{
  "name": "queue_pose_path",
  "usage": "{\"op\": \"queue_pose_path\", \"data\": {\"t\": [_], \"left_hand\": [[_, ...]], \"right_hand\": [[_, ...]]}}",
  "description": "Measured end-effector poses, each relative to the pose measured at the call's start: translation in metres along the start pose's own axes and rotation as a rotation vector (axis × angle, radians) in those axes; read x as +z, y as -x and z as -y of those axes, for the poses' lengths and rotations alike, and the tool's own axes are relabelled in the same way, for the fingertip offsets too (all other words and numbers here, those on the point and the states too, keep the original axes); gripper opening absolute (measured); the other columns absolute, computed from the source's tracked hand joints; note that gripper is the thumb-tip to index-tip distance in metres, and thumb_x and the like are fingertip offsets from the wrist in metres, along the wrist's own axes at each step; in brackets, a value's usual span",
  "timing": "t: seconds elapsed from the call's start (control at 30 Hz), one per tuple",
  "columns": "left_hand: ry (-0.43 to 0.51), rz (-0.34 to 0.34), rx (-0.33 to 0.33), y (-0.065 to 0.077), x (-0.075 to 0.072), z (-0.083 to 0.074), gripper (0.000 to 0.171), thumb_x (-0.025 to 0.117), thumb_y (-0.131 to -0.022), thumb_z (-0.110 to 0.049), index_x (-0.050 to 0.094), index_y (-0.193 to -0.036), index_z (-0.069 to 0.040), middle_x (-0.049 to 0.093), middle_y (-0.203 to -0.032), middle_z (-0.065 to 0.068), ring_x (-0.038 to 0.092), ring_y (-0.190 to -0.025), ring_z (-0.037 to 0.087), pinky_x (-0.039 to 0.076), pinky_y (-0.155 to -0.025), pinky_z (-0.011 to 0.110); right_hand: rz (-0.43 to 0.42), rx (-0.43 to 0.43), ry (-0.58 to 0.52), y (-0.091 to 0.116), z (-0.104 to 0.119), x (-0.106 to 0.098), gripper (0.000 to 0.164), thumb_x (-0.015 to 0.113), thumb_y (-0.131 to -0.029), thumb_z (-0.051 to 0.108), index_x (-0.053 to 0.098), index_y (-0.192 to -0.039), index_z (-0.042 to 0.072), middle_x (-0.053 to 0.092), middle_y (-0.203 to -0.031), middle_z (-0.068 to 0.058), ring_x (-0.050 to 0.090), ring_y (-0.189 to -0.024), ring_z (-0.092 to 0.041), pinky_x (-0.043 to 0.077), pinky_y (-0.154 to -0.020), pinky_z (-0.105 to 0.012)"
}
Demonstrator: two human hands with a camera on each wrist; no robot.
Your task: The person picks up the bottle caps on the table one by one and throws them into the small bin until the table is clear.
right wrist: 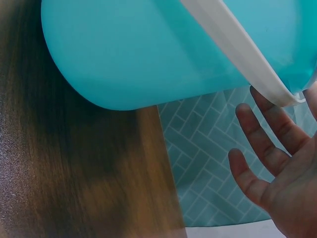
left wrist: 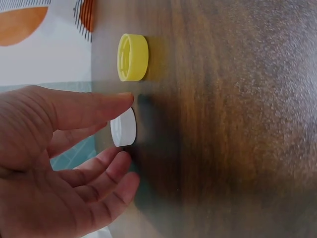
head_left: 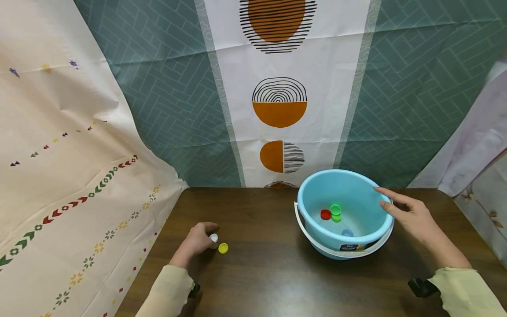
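My left hand point(head_left: 200, 238) is at a white bottle cap point(left wrist: 124, 128) on the table. Its thumb lies right at one edge of the cap, the other fingers loosely bent around the far side. A yellow bottle cap point(head_left: 223, 248) lies just beside, hollow side up. On the right stands a light blue bucket point(head_left: 317, 187) with a white handle point(head_left: 303, 229) lowered against its front. My right hand point(head_left: 413, 218) is at the bucket's right rim, index finger and thumb over the edge. Its other fingers point(right wrist: 257, 141) extend outside, beside the handle.
Inside the bucket lie a red cap point(head_left: 325, 214), two green caps point(head_left: 336, 209) and a bluish cap point(head_left: 347, 233). The brown wooden table point(head_left: 257, 273) ends at a patterned cloth point(head_left: 283, 158) behind. A cream embroidered cloth point(head_left: 79, 176) hangs along the left side.
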State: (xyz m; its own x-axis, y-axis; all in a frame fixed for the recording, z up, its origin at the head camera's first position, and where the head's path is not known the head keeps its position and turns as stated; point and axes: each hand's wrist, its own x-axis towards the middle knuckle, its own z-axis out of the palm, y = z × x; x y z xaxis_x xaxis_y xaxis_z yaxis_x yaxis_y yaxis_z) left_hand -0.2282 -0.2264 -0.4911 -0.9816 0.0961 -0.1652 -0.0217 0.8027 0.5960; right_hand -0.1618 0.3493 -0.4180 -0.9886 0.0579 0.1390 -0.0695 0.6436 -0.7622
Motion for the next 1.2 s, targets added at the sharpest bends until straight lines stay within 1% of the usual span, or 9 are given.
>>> {"op": "queue_pose_path", "data": {"t": [0.17,0.27,0.4,0.53,0.67,0.77,0.87,1.0,1.2], "left_hand": [[-0.002,0.001,-0.005,-0.0004,0.0034,0.0018,0.052,0.079,-0.064,-0.002,0.066,-0.115,-0.007,0.067,-0.115,0.009,0.061,-0.104,0.023,0.049,-0.084,0.038],[-0.007,-0.009,-0.010,-0.0006,0.0051,0.0034,0.048,0.079,-0.066,-0.003,0.067,-0.112,-0.007,0.068,-0.112,0.009,0.063,-0.099,0.022,0.051,-0.081,0.037],[-0.014,-0.029,-0.024,-0.0014,0.0054,0.0048,0.043,0.080,-0.066,-0.005,0.068,-0.107,-0.006,0.069,-0.104,0.008,0.063,-0.090,0.019,0.052,-0.077,0.036],[-0.029,-0.034,-0.038,-0.0023,0.0047,0.0060,0.040,0.081,-0.066,-0.007,0.069,-0.104,-0.006,0.069,-0.097,0.006,0.061,-0.084,0.017,0.052,-0.074,0.035],[-0.037,-0.036,-0.052,-0.0024,0.0038,0.0068,0.039,0.082,-0.066,-0.009,0.069,-0.103,-0.006,0.068,-0.095,0.006,0.061,-0.082,0.016,0.052,-0.073,0.034],[-0.044,-0.050,-0.067,-0.0021,0.0027,0.0070,0.039,0.083,-0.065,-0.011,0.069,-0.101,-0.004,0.068,-0.093,0.008,0.060,-0.080,0.016,0.052,-0.071,0.034],[-0.055,-0.076,-0.088,-0.0012,0.0016,0.0070,0.037,0.084,-0.064,-0.013,0.069,-0.096,-0.002,0.067,-0.090,0.008,0.059,-0.076,0.017,0.051,-0.068,0.033],[-0.071,-0.101,-0.097,0.0002,0.0013,0.0070,0.031,0.084,-0.065,-0.016,0.068,-0.088,-0.003,0.065,-0.083,0.006,0.057,-0.072,0.016,0.050,-0.065,0.031],[-0.079,-0.128,-0.081,-0.0004,0.0024,0.0053,0.026,0.082,-0.068,-0.018,0.068,-0.086,-0.005,0.064,-0.080,0.004,0.056,-0.071,0.016,0.048,-0.063,0.030]], "right_hand": [[0.001,0.005,-0.007,-0.0002,0.0007,0.0009,0.047,0.056,-0.091,0.040,0.048,-0.136,0.031,0.046,-0.133,0.020,0.033,-0.106,0.020,0.034,-0.075,-0.005],[0.000,0.010,-0.003,0.0000,0.0011,0.0012,0.047,0.056,-0.091,0.041,0.048,-0.136,0.032,0.046,-0.134,0.020,0.032,-0.106,0.021,0.033,-0.075,-0.005],[-0.003,0.005,-0.003,-0.0001,0.0015,0.0013,0.047,0.056,-0.091,0.041,0.048,-0.136,0.032,0.047,-0.137,0.012,0.033,-0.105,0.020,0.035,-0.074,-0.004],[-0.006,-0.003,0.000,-0.0008,0.0018,0.0008,0.047,0.056,-0.091,0.041,0.049,-0.136,0.032,0.048,-0.136,0.010,0.034,-0.104,0.020,0.037,-0.072,-0.006],[-0.009,-0.006,0.006,-0.0006,0.0020,0.0005,0.046,0.056,-0.091,0.041,0.049,-0.136,0.032,0.048,-0.137,0.009,0.034,-0.104,0.020,0.037,-0.072,-0.006],[-0.010,0.002,0.006,0.0001,0.0021,0.0005,0.046,0.056,-0.091,0.042,0.049,-0.136,0.033,0.048,-0.138,0.010,0.033,-0.104,0.021,0.036,-0.073,-0.005],[-0.009,0.000,0.006,0.0008,0.0017,-0.0001,0.046,0.056,-0.091,0.041,0.048,-0.136,0.032,0.047,-0.137,0.011,0.033,-0.104,0.021,0.036,-0.073,-0.005],[-0.010,-0.004,0.006,0.0009,0.0011,-0.0002,0.046,0.056,-0.092,0.041,0.048,-0.136,0.032,0.048,-0.137,0.011,0.034,-0.103,0.021,0.037,-0.072,-0.006],[0.005,-0.015,0.013,0.0018,0.0008,-0.0005,0.047,0.055,-0.092,0.041,0.047,-0.138,0.031,0.046,-0.139,0.009,0.032,-0.104,0.020,0.036,-0.073,-0.012]]}}
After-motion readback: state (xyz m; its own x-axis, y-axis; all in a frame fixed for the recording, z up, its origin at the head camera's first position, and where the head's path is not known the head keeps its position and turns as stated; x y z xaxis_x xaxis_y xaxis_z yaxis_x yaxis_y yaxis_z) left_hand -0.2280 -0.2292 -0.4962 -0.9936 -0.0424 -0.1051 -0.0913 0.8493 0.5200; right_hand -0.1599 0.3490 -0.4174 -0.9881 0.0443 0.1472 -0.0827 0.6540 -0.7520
